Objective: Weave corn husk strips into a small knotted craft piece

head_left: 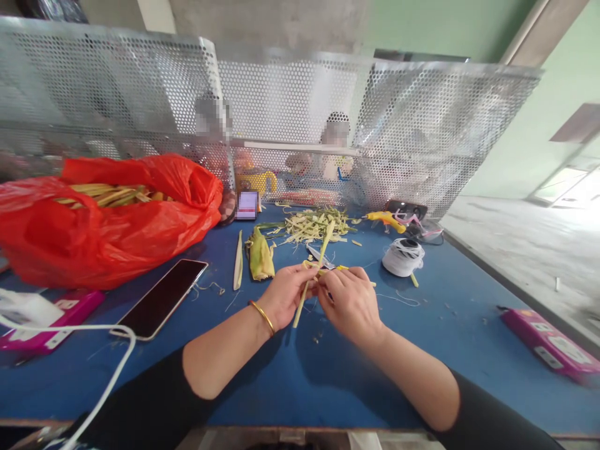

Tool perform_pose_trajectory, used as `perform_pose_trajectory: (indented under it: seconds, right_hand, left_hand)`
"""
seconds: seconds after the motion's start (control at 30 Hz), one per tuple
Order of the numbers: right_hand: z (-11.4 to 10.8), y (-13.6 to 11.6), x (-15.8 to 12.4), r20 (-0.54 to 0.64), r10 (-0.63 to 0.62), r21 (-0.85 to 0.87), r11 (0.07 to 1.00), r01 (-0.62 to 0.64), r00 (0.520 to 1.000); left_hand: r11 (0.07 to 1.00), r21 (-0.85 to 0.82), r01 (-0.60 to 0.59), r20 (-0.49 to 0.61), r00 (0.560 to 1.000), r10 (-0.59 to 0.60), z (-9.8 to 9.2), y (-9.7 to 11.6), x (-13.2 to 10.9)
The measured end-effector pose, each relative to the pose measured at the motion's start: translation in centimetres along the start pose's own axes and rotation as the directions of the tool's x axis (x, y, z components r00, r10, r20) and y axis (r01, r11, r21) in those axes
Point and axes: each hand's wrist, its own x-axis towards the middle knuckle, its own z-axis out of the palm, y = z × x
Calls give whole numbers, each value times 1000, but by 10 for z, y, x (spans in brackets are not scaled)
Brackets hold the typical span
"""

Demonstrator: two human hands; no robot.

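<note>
Above the blue table, my left hand (287, 297) and my right hand (351, 303) meet, both closed on pale yellow-green husk strips (301, 304). One strip slants up past the fingers and another runs across between the hands. My fingertips cover where the strips cross. Just behind the hands lie scissors (321, 256), partly hidden. A corn husk bundle (260, 255) and a single narrow husk leaf (239, 262) lie left of the hands. Beyond is a loose pile of husk strips (316, 225). To the right stands a spool of white string (403, 257).
A red plastic bag (112, 231) of husks fills the left side, near a dark phone (164, 299). Power strips (550, 344) lie at both sides. A yellow glue gun (385, 220) lies at the back right. Perforated metal panels (290, 100) border the rear, with people behind.
</note>
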Motion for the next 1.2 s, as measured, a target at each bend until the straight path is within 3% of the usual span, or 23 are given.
perform_pose_trajectory:
  seconds: [0.17,0.27,0.37,0.47,0.53,0.6,0.67,0.77,0.97,1.03,1.07,1.2]
  right_hand:
    - [-1,-1,2,-9,-179,-51,983,178,984]
    - [1,-3,3,27,-382,19,924,382,924]
    - [2,-4,2,46,-422,68,906,418,906]
    - [3,-1,1,1,-246,143,959,243,969]
    - [4,4,0,-20,22,236,972,-17,1000]
    - [7,9,-1,49,320,372,873,-314,946]
    - [12,13,-2,218,498,482,693,-536,839]
    - [19,14,-2,441,540,528,490,-693,717]
    - [18,11,2,609,487,565,288,-773,626]
    - [14,10,2,623,455,576,285,-767,637]
    - [12,10,2,611,431,594,305,-745,664]
    - [3,9,3,487,268,693,461,-554,832]
  left_hand:
    - [1000,-6,-9,-34,999,8,-2,-3,3]
    - [1000,11,-10,-20,1000,10,-4,-5,5]
    - [998,55,13,5,1000,-13,-6,-7,5]
    - [992,124,-15,15,1000,14,-7,-8,5]
    - [985,170,-27,5,1000,26,-6,-6,4]
    - [977,210,-16,-5,1000,17,-5,-4,2]
    - [967,256,-13,-12,1000,17,-4,-3,2]
    - [945,324,-30,-22,999,40,-4,-4,2]
    - [948,313,-52,-131,987,97,-5,-2,6]
    - [967,251,-44,-199,975,96,-6,2,7]
    - [974,223,-43,-231,968,95,-6,5,8]
    - [975,211,-72,-283,950,131,-9,11,11]
